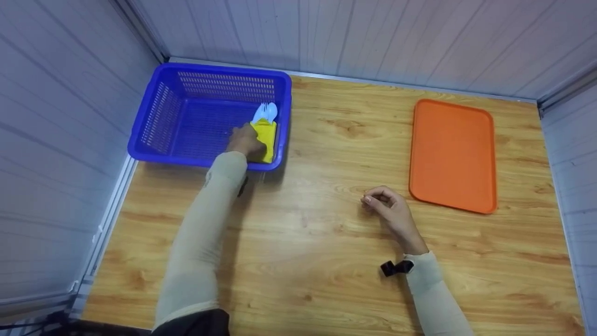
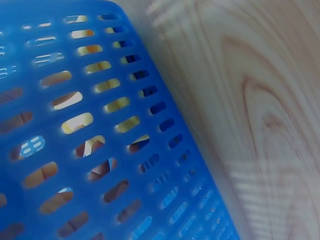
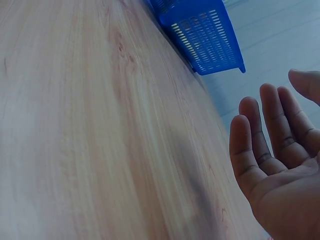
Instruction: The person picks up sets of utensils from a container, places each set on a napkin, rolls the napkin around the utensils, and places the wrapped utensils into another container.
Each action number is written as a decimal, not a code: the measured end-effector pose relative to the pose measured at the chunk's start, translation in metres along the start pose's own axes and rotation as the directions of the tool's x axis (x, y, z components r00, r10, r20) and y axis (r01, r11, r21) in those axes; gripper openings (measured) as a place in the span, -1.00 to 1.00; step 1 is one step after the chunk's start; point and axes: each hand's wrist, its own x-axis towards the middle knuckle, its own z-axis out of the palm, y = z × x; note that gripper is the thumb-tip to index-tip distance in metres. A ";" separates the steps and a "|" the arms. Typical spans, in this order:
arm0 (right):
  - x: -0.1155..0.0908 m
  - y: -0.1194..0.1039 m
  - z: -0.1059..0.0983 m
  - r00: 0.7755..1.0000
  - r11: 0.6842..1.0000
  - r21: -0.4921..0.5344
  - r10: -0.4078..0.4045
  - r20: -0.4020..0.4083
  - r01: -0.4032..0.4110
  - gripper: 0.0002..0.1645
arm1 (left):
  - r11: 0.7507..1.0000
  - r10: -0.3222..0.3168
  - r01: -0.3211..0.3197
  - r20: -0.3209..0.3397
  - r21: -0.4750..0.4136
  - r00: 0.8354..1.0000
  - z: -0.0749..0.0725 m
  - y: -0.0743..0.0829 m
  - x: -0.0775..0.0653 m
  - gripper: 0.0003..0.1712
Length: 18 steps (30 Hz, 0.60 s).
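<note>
In the head view my left hand [image 1: 245, 140] reaches over the front rim into the blue plastic basket [image 1: 212, 161]. It holds a yellow cutlery pouch [image 1: 267, 135] by its left side, thumb across the front. A white fork and a white spoon [image 1: 272, 111] stick out of the pouch top. The left wrist view looks through the slotted basket wall [image 2: 165, 145]; bits of fingers and yellow show through the holes. Above the table on the right, my right hand [image 1: 389, 207] holds nothing, its fingers loosely bent. The right wrist view shows its palm and fingers [image 3: 271, 130].
An orange tray [image 1: 452, 156] lies on the right of the wooden table [image 1: 303, 242]. White panel walls [image 1: 345, 42] stand behind and at both sides. The basket sits in the back left corner, close to the walls.
</note>
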 end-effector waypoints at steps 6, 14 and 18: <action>0.001 0.000 -0.002 1.000 0.999 -0.048 0.009 -0.006 -0.009 -0.65 | 0.999 0.052 -0.052 -0.027 0.015 0.998 -0.004 -0.003 -0.003 -0.34; 0.001 -0.001 -0.002 1.000 0.999 -0.055 -0.001 -0.006 0.001 -0.69 | 0.997 0.070 -0.070 -0.026 -0.017 0.997 -0.008 -0.002 -0.010 -0.36; 0.000 -0.001 -0.001 1.000 0.999 -0.041 0.004 -0.001 -0.004 -0.61 | 0.998 0.059 -0.060 -0.018 -0.028 0.998 -0.010 -0.003 -0.013 -0.46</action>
